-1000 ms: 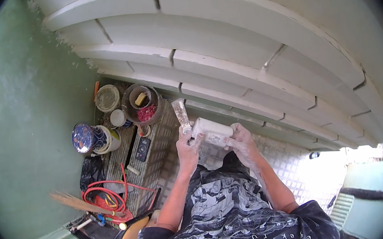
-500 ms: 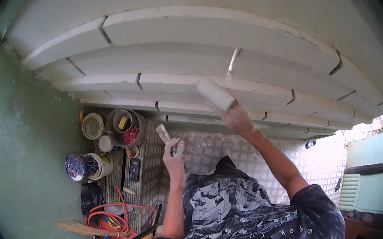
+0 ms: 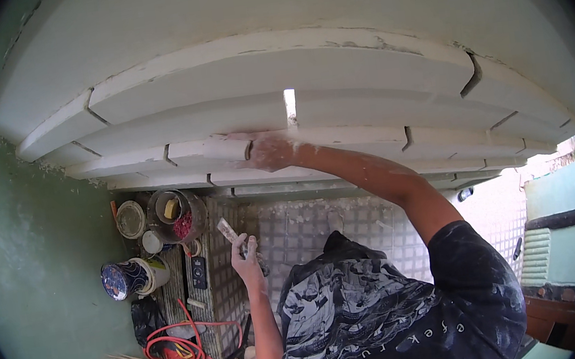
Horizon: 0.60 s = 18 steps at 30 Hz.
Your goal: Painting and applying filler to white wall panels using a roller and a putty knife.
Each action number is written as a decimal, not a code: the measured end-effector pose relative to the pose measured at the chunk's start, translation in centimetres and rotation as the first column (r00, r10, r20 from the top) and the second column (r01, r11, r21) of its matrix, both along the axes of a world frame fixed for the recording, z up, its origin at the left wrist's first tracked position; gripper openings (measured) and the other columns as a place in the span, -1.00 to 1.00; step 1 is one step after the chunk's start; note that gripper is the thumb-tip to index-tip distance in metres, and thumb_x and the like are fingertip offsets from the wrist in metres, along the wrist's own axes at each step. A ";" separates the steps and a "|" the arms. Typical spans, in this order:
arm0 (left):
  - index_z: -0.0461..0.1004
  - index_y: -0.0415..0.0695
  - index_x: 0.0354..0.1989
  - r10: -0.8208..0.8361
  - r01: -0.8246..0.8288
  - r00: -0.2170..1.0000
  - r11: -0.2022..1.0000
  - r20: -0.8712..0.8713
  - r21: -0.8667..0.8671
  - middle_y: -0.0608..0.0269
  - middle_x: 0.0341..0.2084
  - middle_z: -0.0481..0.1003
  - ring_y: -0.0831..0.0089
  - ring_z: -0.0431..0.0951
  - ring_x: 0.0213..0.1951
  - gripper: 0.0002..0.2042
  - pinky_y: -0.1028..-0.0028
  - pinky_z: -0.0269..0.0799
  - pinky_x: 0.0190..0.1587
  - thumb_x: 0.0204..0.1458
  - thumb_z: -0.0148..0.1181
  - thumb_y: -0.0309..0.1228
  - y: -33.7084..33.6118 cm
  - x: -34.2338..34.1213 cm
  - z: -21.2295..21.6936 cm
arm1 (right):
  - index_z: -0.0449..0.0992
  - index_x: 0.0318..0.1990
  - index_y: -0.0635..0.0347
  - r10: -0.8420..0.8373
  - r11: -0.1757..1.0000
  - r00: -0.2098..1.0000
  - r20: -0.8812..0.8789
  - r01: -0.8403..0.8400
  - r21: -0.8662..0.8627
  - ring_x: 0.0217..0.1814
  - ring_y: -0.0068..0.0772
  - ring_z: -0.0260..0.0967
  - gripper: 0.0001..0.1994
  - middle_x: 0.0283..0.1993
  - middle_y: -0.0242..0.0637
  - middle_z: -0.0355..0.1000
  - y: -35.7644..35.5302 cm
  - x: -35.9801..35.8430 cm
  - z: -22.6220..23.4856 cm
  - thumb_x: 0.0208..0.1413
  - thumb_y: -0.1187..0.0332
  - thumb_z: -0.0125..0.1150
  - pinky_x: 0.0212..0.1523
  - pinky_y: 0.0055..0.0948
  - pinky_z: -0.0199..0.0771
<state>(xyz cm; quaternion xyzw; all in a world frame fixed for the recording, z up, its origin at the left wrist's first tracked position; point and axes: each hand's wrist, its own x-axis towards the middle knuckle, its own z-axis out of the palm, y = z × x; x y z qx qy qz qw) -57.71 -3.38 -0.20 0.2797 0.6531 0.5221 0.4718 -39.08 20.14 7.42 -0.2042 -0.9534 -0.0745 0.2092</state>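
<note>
The person wears a dark navy short-sleeved T-shirt (image 3: 388, 317) with a pale, marbled grey-white print across the front and a line of light lettering below it. Both forearms are bare. The right hand (image 3: 267, 152) and its forearm are smeared with white plaster; the left hand (image 3: 245, 255) is dusted paler too.

Down on my left I see an open bucket (image 3: 179, 214) with red bits inside, a round lid (image 3: 130, 219) beside it, a patterned paint can (image 3: 126, 279) nearer, and coiled red cable (image 3: 175, 347) nearest.
</note>
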 end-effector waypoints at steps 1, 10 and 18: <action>0.48 -0.17 -0.08 0.036 -0.036 0.999 0.999 0.001 0.033 0.43 -0.38 0.42 0.70 0.38 -0.41 -0.75 0.64 0.28 -0.44 0.08 0.28 -0.40 0.0 0.4 -0.3 | 0.35 0.23 -0.22 0.032 0.994 0.999 0.015 -0.030 -0.105 0.09 -0.10 0.41 -0.58 0.30 0.02 0.19 0.1 -0.5 0.6 0.19 0.28 -0.01 0.01 -0.33 0.52; 0.49 -0.17 -0.08 0.171 -0.168 0.985 0.982 0.022 -0.082 0.43 -0.36 0.42 0.68 0.35 -0.39 -0.74 0.64 0.26 -0.35 0.06 0.29 -0.44 -1.2 2.4 -1.3 | 0.54 -0.17 0.07 0.067 0.977 0.976 0.205 -0.022 -0.213 -0.06 -0.12 0.44 -0.80 -0.20 -0.16 0.46 2.8 -3.7 -0.9 0.04 0.35 0.11 -0.25 -0.12 0.44; 0.45 -0.17 0.00 0.307 -0.308 0.951 0.951 -0.012 -0.043 0.38 -0.34 0.44 0.63 0.42 -0.36 -0.67 0.61 0.31 -0.32 0.05 0.28 -0.45 -3.6 2.4 -3.4 | 0.56 -0.33 0.08 -0.120 0.921 0.981 -0.150 0.053 -0.386 -0.32 -0.19 0.44 -0.86 -0.46 -0.24 0.42 -7.0 0.5 3.2 -0.07 0.33 0.19 -0.28 -0.14 0.40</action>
